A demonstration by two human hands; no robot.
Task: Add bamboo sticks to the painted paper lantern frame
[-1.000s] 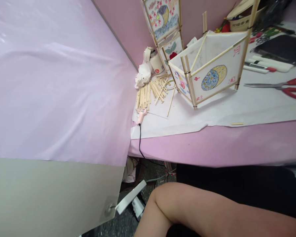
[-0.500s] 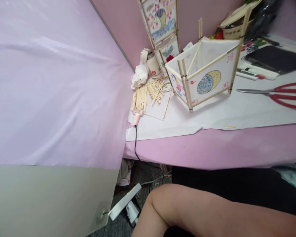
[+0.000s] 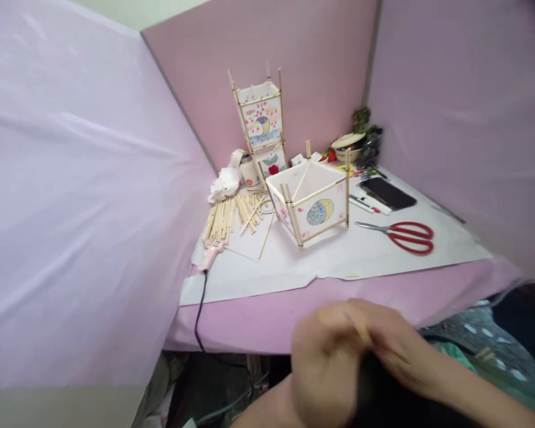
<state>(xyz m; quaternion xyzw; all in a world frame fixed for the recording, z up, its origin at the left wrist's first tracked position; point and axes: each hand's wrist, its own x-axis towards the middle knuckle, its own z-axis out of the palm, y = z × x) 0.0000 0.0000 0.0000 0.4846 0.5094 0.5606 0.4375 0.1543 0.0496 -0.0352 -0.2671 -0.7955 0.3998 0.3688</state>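
Observation:
Low in the head view, my left hand (image 3: pixel 323 356) and my right hand (image 3: pixel 392 339) meet in front of the table edge, both smeared by motion. A short, thin wooden stick (image 3: pixel 362 330) shows between their closed fingers; the fingertips are blurred. Beyond them on the table stands a lantern frame (image 3: pixel 321 211) of sticks and white panels, with a blue and yellow round drawing. To its left lies a pile of wooden sticks (image 3: pixel 225 219), and by it a pink glue gun (image 3: pixel 211 254) with a black cord.
Red-handled scissors (image 3: pixel 412 238) lie right of the frame, near a black phone (image 3: pixel 387 193) and white markers (image 3: pixel 361 204). A taller decorated lantern (image 3: pixel 262 122) stands behind. Bowls (image 3: pixel 348 145) sit in the back corner. Pink cloth walls (image 3: pixel 271 47) enclose the table.
The view has tilted up and swung right, so the table looks farther off. Only a bare arm showed earlier; both hands are now in sight, together at the stick.

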